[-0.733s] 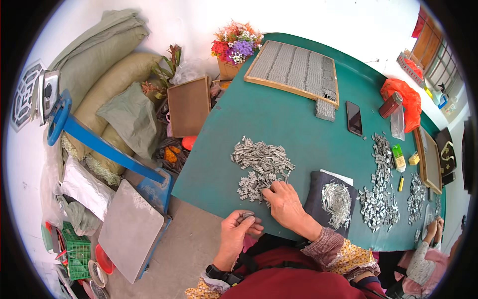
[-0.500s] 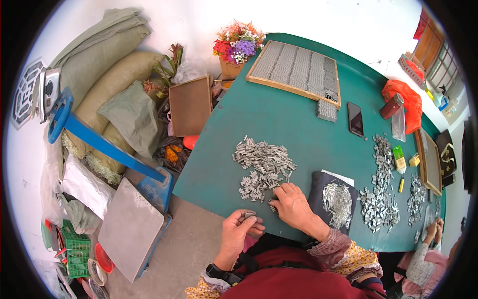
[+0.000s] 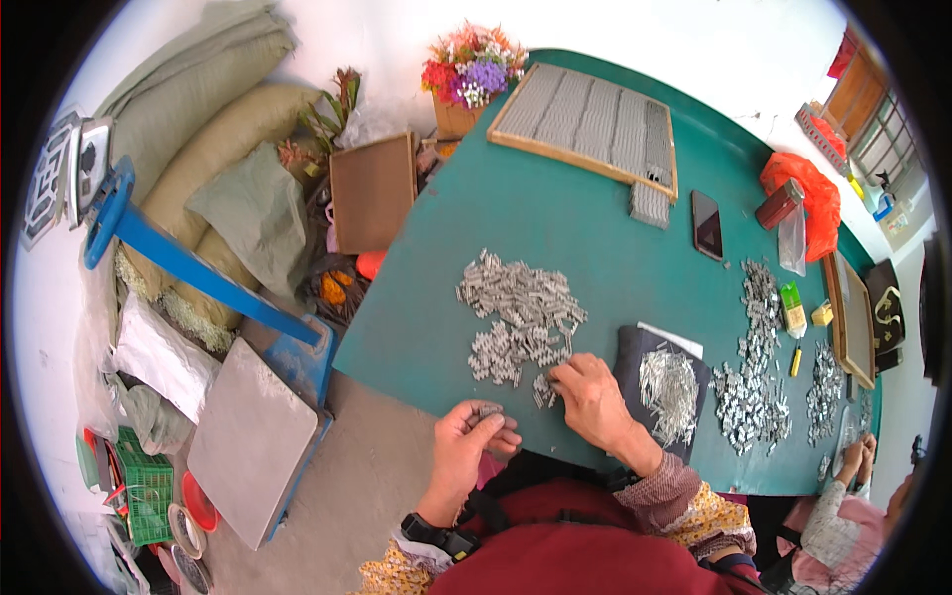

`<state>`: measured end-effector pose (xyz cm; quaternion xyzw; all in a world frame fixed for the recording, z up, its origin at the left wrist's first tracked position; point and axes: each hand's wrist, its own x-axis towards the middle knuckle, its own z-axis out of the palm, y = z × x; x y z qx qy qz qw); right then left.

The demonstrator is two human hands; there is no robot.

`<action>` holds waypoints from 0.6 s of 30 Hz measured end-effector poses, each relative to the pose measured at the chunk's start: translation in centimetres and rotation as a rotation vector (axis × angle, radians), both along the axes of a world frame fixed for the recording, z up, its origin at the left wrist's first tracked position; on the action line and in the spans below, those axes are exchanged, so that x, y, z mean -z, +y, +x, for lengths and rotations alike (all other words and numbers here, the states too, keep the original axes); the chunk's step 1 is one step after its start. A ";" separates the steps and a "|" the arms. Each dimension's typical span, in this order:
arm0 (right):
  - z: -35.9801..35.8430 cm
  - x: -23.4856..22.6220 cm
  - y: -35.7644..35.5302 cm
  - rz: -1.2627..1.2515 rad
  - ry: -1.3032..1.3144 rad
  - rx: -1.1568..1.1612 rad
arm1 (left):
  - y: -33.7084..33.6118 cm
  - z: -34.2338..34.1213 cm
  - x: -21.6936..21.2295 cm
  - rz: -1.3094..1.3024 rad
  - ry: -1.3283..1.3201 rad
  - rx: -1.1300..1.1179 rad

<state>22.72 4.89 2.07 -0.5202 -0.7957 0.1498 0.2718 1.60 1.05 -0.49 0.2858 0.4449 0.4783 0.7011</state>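
Observation:
My left hand (image 3: 468,443) is curled around a few small grey metal pieces (image 3: 488,412) at the near edge of the green table (image 3: 595,228). On the tabletop lies my right hand (image 3: 593,397), its fingertips pinching at pieces on the near rim of a heap of small grey metal parts (image 3: 518,315). Just right of that hand, a dark mat (image 3: 640,359) carries a pile of thin silver pins (image 3: 669,389).
More heaps of metal parts (image 3: 756,382) lie to the right, where another person's hands (image 3: 855,458) work. A wooden tray of lined-up parts (image 3: 587,124), a phone (image 3: 705,224), an orange bag (image 3: 808,193) and flowers (image 3: 471,69) sit farther back. Sacks (image 3: 198,149) and a blue trolley (image 3: 188,268) stand left.
My right hand has shifted slightly along the near edge of the heap; my left hand stays closed around its pieces at the table edge.

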 end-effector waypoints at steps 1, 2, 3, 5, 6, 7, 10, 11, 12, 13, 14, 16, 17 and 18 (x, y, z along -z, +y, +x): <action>-0.1 -0.1 0.3 0.036 -0.056 -0.002 | 0.1 0.0 -0.1 0.001 0.005 -0.004; -0.1 -0.2 0.4 0.066 -0.110 -0.002 | 0.3 0.1 -0.3 0.004 0.003 -0.006; -0.3 -0.3 0.3 0.043 -0.108 0.003 | 0.3 0.0 -0.5 -0.019 0.006 -0.001; -0.5 -0.7 0.4 0.090 -0.152 0.013 | 0.3 0.0 -0.6 0.009 -0.001 -0.003; -0.6 -0.7 0.5 0.096 -0.180 0.008 | 0.2 0.0 -0.6 0.002 -0.004 -0.016; -0.8 -0.4 0.7 0.080 -0.176 0.014 | 0.0 -0.2 -0.5 -0.014 0.000 -0.009; -0.7 0.2 1.1 0.140 -0.216 0.003 | -0.5 -0.3 -0.6 -0.014 0.006 -0.020; -0.7 0.3 1.2 0.175 -0.258 -0.023 | -0.5 -0.3 -0.6 -0.009 0.007 -0.019; -0.6 0.4 1.3 0.211 -0.302 -0.049 | -0.6 -0.4 -0.7 -0.004 0.007 -0.018; -0.6 0.5 1.4 0.204 -0.301 -0.042 | -0.8 -0.5 -0.6 -0.010 0.008 -0.010; -0.6 0.6 1.5 0.218 -0.319 -0.053 | -0.9 -0.7 -0.7 -0.009 0.046 -0.011; -0.4 0.5 1.7 0.228 -0.338 -0.061 | -1.3 -1.1 -0.9 -0.011 0.083 -0.009; -0.3 0.3 1.7 0.205 -0.326 -0.087 | -1.6 -1.5 -1.0 -0.005 0.113 -0.019; -0.2 0.2 1.7 0.182 -0.315 -0.112 | -1.9 -1.8 -0.9 0.002 0.143 -0.029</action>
